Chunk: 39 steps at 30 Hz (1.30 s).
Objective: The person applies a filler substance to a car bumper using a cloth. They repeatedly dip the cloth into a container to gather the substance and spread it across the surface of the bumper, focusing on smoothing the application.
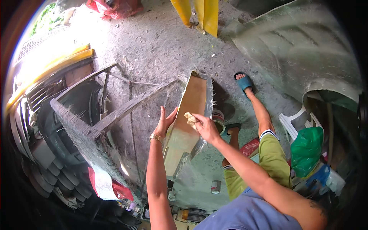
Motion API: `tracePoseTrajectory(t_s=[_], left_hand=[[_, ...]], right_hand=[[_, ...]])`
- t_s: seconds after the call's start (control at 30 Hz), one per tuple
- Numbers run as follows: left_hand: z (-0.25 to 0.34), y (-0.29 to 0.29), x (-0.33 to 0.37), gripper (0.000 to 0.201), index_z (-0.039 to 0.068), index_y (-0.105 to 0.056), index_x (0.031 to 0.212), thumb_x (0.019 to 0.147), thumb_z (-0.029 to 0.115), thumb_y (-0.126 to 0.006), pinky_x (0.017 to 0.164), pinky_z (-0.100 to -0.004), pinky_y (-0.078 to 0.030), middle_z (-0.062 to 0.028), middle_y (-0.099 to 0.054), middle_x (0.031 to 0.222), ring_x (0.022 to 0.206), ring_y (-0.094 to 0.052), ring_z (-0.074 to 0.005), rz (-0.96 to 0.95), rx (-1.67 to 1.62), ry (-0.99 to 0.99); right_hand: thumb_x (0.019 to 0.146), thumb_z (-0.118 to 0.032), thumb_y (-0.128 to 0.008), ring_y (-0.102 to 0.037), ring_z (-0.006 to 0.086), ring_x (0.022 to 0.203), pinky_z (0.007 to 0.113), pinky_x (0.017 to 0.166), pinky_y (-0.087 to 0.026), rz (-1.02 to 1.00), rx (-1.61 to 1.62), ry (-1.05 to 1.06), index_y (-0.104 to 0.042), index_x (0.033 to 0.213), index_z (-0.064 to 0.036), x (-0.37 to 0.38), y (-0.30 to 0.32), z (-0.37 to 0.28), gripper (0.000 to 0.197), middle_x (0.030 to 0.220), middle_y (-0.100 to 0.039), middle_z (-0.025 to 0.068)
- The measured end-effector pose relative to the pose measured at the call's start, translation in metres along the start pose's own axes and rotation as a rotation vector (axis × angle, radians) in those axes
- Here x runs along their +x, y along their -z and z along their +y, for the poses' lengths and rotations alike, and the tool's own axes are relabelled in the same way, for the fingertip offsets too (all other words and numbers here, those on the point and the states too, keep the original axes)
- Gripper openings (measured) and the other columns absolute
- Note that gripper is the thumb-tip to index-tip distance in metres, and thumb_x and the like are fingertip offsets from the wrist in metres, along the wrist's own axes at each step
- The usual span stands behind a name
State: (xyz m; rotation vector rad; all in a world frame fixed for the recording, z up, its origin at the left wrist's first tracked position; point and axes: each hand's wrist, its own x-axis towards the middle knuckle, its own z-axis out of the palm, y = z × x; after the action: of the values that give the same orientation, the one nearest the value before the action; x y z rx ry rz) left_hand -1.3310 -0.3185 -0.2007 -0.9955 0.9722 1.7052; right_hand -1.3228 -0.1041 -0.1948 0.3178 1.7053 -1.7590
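Note:
A long, tapering fibreglass-looking piece (pixel 190 100) stands in front of me, its face tan at the far end and pale green nearer me. Ragged fibres stick out along its right edge. My left hand (pixel 165 123), with a watch on the wrist, rests against the left edge, thumb and fingers apart. Pinched in my right hand (pixel 209 129) is a crumpled beige wad (pixel 190 119), cloth or paper, against the middle of the face. The fingertips of my right hand are partly hidden behind the wad.
A rough-topped table frame (pixel 82 126) lies tipped at left. A tub (pixel 218 117) stands right of the piece, and a small can (pixel 216 187) sits nearer me. A large grey-green moulded shell (pixel 295 50), a white plastic chair (pixel 293 122) and a green bag (pixel 306 151) occupy the right.

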Motion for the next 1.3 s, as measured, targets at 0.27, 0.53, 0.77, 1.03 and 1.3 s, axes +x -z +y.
tracePoseTrajectory(t_s=[0.27,0.53,0.77,1.03,1.3], left_hand=[[-0.002,0.018,0.045,0.093,0.008,-0.022,0.144,0.08,0.077,-0.023,0.111,-0.0328,-0.013,-0.0077,-0.023,0.148,0.135,-0.022,-0.0205,-0.031,-0.051,-0.008],[0.007,0.03,0.097,0.088,0.015,-0.018,0.145,0.081,0.076,-0.022,0.11,-0.0356,-0.019,-0.0022,-0.022,0.149,0.135,-0.025,-0.0197,0.029,0.009,0.077],[0.011,0.047,0.167,0.091,0.013,-0.011,0.146,0.081,0.076,-0.017,0.111,-0.0333,-0.015,-0.0045,-0.02,0.149,0.136,-0.022,-0.0207,0.032,0.062,0.057],[0.013,0.088,0.261,0.09,0.012,-0.015,0.145,0.081,0.075,-0.023,0.11,-0.0337,-0.02,-0.0036,-0.023,0.149,0.134,-0.025,-0.0187,0.044,0.048,0.115],[0.005,0.126,0.322,0.091,0.008,-0.018,0.144,0.082,0.075,-0.021,0.11,-0.0356,-0.019,-0.006,-0.024,0.148,0.134,-0.026,-0.022,0.055,-0.043,0.134]], right_hand=[[0.08,-0.003,-0.05,-0.054,0.0343,0.093,0.039,0.08,-0.045,0.078,-0.093,0.216,-0.055,0.087,0.001,0.05,-0.069,0.082,0.009,0.102,-0.052,0.0174],[0.077,-0.003,-0.051,-0.055,0.0364,0.084,0.044,0.071,-0.046,0.3,-0.354,-0.012,-0.057,0.079,-0.0002,0.147,-0.06,0.134,0.007,0.086,-0.055,0.0182],[0.073,-0.002,-0.054,-0.054,0.0331,0.086,0.043,0.075,-0.045,0.213,-0.503,-0.034,-0.062,0.076,-0.0044,0.226,-0.04,0.192,0.009,0.088,-0.056,0.0133],[0.079,-0.008,-0.054,-0.058,0.0346,0.088,0.044,0.076,-0.047,0.173,-0.486,-0.253,-0.066,0.088,-0.0048,0.33,-0.028,0.283,0.016,0.095,-0.06,0.0138],[0.077,-0.007,-0.057,-0.055,0.029,0.087,0.039,0.076,-0.046,0.282,-0.534,0.042,-0.063,0.082,-0.0108,0.379,0.017,0.318,0.009,0.09,-0.057,0.0081]])
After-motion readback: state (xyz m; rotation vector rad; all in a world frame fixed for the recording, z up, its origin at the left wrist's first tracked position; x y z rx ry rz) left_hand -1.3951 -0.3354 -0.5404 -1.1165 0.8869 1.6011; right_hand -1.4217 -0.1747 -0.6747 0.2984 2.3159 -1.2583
